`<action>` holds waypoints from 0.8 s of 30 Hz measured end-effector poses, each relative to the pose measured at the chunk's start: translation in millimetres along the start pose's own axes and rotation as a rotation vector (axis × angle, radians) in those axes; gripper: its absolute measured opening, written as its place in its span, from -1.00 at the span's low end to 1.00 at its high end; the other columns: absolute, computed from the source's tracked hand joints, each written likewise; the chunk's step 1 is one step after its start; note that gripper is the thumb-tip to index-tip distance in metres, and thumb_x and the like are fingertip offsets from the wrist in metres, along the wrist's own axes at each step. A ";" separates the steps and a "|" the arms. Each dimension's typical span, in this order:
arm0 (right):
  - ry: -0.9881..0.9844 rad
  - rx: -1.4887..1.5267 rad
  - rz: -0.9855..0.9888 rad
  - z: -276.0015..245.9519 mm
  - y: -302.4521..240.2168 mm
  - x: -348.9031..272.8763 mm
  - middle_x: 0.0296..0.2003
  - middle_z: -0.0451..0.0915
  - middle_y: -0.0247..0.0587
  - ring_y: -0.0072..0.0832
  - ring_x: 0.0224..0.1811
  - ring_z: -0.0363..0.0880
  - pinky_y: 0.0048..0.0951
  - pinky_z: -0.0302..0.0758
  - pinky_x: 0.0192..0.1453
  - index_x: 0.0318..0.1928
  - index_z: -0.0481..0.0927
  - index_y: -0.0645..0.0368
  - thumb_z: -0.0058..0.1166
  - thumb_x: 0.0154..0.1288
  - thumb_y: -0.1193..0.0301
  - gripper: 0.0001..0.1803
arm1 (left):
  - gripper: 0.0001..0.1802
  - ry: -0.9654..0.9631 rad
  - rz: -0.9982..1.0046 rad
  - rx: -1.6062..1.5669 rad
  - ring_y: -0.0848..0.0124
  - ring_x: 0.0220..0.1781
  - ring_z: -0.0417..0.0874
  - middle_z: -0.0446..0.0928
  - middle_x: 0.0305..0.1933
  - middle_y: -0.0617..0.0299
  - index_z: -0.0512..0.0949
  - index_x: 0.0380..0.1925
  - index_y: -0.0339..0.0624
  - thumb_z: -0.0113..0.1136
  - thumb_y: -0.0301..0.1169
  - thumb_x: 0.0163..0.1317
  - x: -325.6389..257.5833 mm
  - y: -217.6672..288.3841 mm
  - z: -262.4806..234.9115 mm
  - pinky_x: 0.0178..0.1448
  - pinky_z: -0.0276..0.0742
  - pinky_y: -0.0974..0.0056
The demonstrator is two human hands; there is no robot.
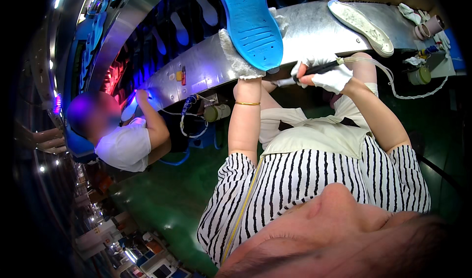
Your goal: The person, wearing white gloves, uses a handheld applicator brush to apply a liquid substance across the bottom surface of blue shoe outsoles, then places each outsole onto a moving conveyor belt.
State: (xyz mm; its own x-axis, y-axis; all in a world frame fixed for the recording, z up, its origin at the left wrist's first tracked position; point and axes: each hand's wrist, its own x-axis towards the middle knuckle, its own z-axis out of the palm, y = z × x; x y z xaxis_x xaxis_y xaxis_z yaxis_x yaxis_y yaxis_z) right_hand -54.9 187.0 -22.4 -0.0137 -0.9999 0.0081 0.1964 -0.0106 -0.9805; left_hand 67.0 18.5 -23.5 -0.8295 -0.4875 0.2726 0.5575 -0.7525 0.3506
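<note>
My left hand (pixel 238 57), in a white glove, holds a blue shoe sole (pixel 253 27) upright over the metal bench; the sole hides most of its fingers. The sole has ridges near its lower end and small holes higher up. In a partly gloved grip, my right hand (pixel 330 76) holds a black pen-like tool (pixel 320 69) just right of the sole's lower end. A clear tube (pixel 376 64) runs from the tool's back end. The tool's tip points left, and what it touches I cannot make out.
A white sole (pixel 361 27) lies on the bench (pixel 307 40) to the right, near cups (pixel 428 28) and a jar (pixel 419 76). Dark racks with pale soles (pixel 206 10) run behind. At left, a co-worker (pixel 125 145) in white works under blue light, near another jar (pixel 216 112).
</note>
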 end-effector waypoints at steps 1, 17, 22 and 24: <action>-0.030 0.000 -0.016 -1.1 0.6 -2.9 -0.41 0.58 -0.32 -0.65 -0.42 0.49 -0.59 0.44 -0.28 -0.38 0.55 0.19 0.14 0.07 0.61 -0.91 | -0.04 0.005 0.005 0.014 -0.14 0.28 0.28 0.15 0.31 -0.26 0.11 0.32 -0.18 -0.02 0.28 0.10 1.6 0.1 1.6 0.39 0.03 -0.23; -0.049 -0.431 -0.207 -3.8 -21.1 28.7 -0.39 0.53 -0.22 -0.40 -0.27 0.54 -0.44 0.47 -0.16 -0.43 0.54 0.19 0.13 -0.07 0.64 -0.86 | -0.45 0.361 -0.365 0.217 0.17 -0.16 0.64 0.57 -0.11 -0.03 0.46 -0.03 -0.34 -0.09 -0.02 0.32 16.1 18.2 4.7 -0.05 0.60 0.14; -0.105 -0.482 0.071 -15.9 -47.9 25.6 -0.44 0.60 -0.29 -0.49 -0.37 0.54 -0.51 0.47 -0.30 -0.45 0.58 0.19 0.15 -0.13 0.61 -0.86 | -0.57 0.439 -0.487 0.424 0.29 -0.29 0.66 0.61 -0.23 0.04 0.53 -0.14 -0.31 0.00 -0.11 0.30 20.2 11.2 12.4 -0.19 0.65 0.26; -0.149 -0.467 0.022 -22.9 -41.6 29.6 -0.45 0.59 -0.33 -0.50 -0.38 0.52 -0.48 0.46 -0.27 -0.46 0.58 0.19 0.16 -0.13 0.61 -0.87 | -0.60 0.441 -0.499 0.490 0.34 -0.32 0.67 0.61 -0.24 0.06 0.53 -0.15 -0.30 0.03 -0.14 0.30 17.3 13.9 11.1 -0.22 0.65 0.31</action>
State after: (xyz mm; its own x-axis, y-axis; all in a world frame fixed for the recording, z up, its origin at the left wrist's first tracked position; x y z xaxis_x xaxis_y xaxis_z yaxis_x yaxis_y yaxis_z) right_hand -86.0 158.1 14.1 0.1323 -0.9910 -0.0190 -0.2665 -0.0171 -0.9637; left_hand 60.8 4.5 -3.9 -0.8638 -0.3527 -0.3599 -0.0134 -0.6980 0.7160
